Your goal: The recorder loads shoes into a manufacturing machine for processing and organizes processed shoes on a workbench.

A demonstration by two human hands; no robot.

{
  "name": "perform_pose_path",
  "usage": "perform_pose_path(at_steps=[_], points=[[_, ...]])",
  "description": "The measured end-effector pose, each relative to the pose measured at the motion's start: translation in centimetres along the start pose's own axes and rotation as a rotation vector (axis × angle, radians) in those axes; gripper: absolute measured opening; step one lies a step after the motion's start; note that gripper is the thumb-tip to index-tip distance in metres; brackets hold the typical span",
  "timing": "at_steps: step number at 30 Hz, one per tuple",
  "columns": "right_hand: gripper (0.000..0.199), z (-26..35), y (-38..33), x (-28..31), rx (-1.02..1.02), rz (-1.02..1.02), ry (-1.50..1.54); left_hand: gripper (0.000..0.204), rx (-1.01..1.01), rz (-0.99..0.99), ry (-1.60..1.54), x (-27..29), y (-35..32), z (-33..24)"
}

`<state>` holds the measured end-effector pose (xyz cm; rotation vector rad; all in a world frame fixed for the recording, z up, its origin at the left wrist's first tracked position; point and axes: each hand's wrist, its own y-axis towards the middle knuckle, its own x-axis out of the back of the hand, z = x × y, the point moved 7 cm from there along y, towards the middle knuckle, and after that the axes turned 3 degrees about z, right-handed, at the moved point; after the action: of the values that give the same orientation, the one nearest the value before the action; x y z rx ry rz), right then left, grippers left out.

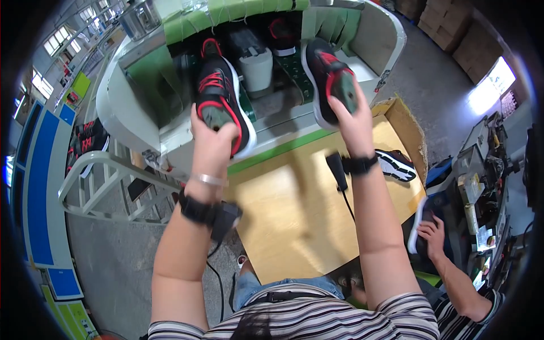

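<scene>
My left hand (212,135) is closed on the heel end of a black sneaker (215,90) with red laces and a white sole. A dark green shoe last fills its opening. My right hand (352,116) grips a second black and red sneaker (324,68) by the heel, also with a green last inside. Both shoes are held toes away from me, over the front edge of a pale machine's opening (272,136). Inside the opening, another red-trimmed shoe (283,37) sits at the back, and a further red-trimmed shoe (211,47) shows just beyond the left one.
A grey block (255,68) stands between the shoes on a green perforated belt. Below lies a wooden tabletop (283,209) with a dark white-soled shoe (396,165) at its right. A co-worker's hand (433,232) holds a shoe there. Metal rack rails (107,187) stand left.
</scene>
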<state>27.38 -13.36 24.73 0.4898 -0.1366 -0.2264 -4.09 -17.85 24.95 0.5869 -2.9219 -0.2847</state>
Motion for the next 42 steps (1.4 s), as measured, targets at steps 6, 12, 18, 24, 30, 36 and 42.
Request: perform_pose_path(at_steps=[6,12,18,24,30,36,42], points=[[0.075,-5.7,7.9,-5.1,-0.029,-0.013,-0.372,0.101,0.013,-0.138,0.391,-2.6,6.0,2.7],[0.089,-7.3,-1.4,-1.4,-0.096,0.243,-0.375,0.081,-0.161,0.173,0.237,0.1,-3.1,5.2],[0.07,-14.3,-15.0,7.8,-0.457,0.526,-0.444,0.075,-0.148,0.595,1.05,0.6,-16.8,16.1],[0.053,-15.2,-13.7,18.3,-0.151,0.234,-0.867,0.051,-0.226,0.395,1.051,2.4,-11.4,12.3],[0.066,-24.2,-13.6,40.6,-0.704,-0.15,-1.247,0.069,0.294,0.495,0.823,2.9,-6.8,24.9],[0.058,-20.0,-18.4,30.4,-0.523,-0.105,-1.21,0.099,0.344,0.444,0.536,8.2,-12.3,21.4],[0.071,-16.7,-20.8,35.7,-0.485,-0.521,-0.906,0.09,0.233,0.839,0.745,6.3,-21.4,14.8]])
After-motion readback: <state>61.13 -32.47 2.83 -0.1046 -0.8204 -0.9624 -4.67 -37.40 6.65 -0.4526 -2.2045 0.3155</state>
